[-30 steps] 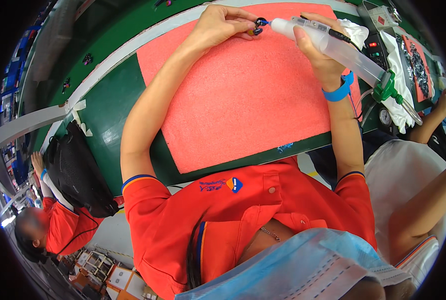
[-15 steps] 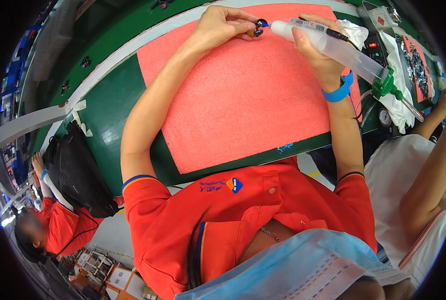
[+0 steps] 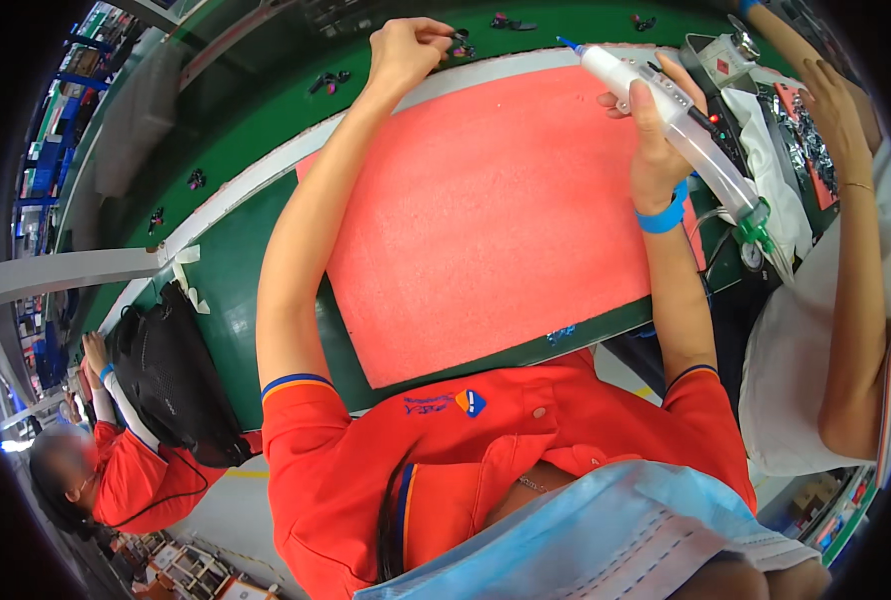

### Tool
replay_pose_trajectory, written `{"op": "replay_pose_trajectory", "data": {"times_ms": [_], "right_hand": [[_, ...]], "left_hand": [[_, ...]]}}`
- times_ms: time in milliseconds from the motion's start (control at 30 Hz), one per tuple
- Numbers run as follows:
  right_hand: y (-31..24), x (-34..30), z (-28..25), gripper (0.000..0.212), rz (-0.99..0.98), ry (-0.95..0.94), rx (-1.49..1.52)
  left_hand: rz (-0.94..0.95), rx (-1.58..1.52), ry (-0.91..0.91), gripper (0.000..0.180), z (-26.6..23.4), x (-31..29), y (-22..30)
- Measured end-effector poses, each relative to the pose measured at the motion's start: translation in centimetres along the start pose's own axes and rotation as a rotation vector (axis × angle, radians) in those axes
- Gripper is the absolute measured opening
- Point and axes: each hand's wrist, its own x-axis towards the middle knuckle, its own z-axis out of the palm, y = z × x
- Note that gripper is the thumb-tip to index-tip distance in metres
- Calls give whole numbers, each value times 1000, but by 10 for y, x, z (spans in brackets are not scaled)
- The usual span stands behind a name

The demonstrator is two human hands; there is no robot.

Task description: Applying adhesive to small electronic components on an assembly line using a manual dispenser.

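Note:
My right hand point(image 3: 656, 125) is wrapped round a translucent glue-dispensing syringe point(image 3: 671, 112). Its blue needle tip points up and left, touching nothing, and a green cap closes its rear end. Over the green belt point(image 3: 396, 85), beyond the pink foam mat point(image 3: 496, 220), my left hand point(image 3: 406, 55) has thumb and fingers pinched together. At those fingertips is a small black part point(image 3: 461, 43) with purplish bits, low over the belt or touching it; which of the two I cannot tell.
Several similar dark parts point(image 3: 329, 82) lie along the belt. A dispenser box point(image 3: 721, 60) and white cloth stand right of the mat. One co-worker's arm point(image 3: 851, 200) reaches in at the right. A black mesh bag point(image 3: 171, 370) hangs at the left, beside another person in red.
My left hand has carried the small black part from the syringe tip left over the belt. The syringe has come away from it, its tip now raised. The co-worker's arm has reached forward.

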Motion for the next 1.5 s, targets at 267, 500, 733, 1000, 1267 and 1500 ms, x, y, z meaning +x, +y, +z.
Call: {"op": "replay_pose_trajectory", "data": {"times_ms": [267,500,733,1000,1267,1500], "right_hand": [[1,4,-2,34,50,38,-10],[4,7,-7,33,-8,42,-38],[2,5,3,33,25,24,-15],[-12,2,-6,34,32,49,-62],[-10,-13,12,34,138,-90,14],[8,-18,7,29,30,-134,-112]], "left_hand": [[493,618,311,19,5,17,-33],[329,637,70,25,59,20,38],[417,701,99,13,82,47,23],[241,-86,-113,15,35,-35,48],[-200,-583,-364,13,5,-80,23],[-309,-792,-365,17,17,-74,9]]}}
